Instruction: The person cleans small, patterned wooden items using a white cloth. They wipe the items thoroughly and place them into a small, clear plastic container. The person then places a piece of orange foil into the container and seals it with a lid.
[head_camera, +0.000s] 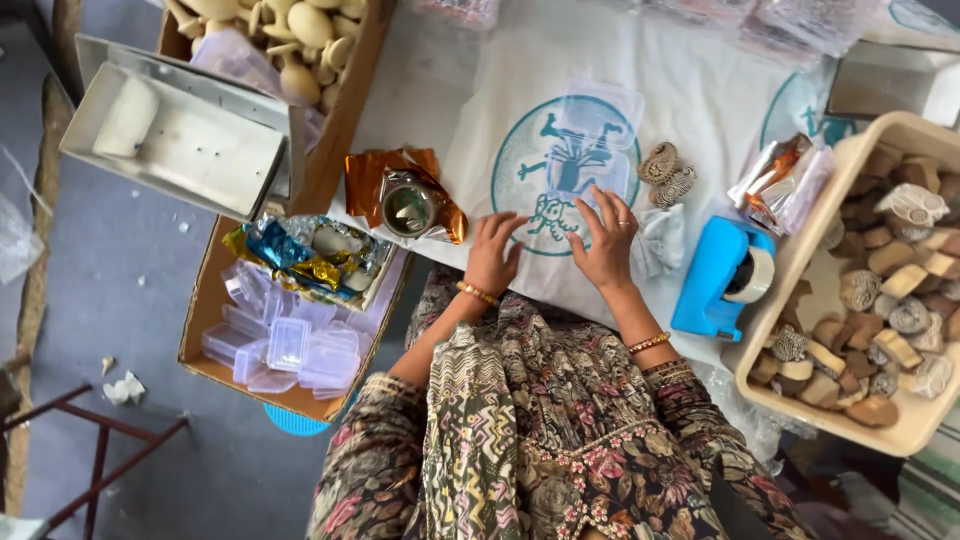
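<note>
Both hands rest on a white cloth (700, 90) spread over the worktop, and the teal round print (520, 185) on it serves as landmark. The left hand (493, 255) lies at the print's lower edge, fingers loosely spread and flat, gripping nothing. The right hand (607, 240) lies just beside it on the print's lower right, fingers open and pressing down on a clear box (590, 140) that sits over the print's middle. The box is hard to make out because it is see-through; whether its lid is on I cannot tell.

The box looks light, thin-walled and stiff, probably slick and easily cracked or skidded across the cloth. A hold on its 2 opposite side walls, with the other hand steadying, seems safest; squeezing the flat top would likely flex it.

Right of the print lie 2 carved blocks (667, 175), touching each other, and a crumpled white wad (660, 240). Further right stands a blue tape dispenser (715, 275), then a beige tray (790, 255) full of more carved wooden pieces. Left of the print sits a small metal cup (408, 208) on copper foil (365, 170). Below-left of that, a cardboard box (200, 300) holds foil wrappers and a pile of clear lidded boxes (285, 345).
</note>
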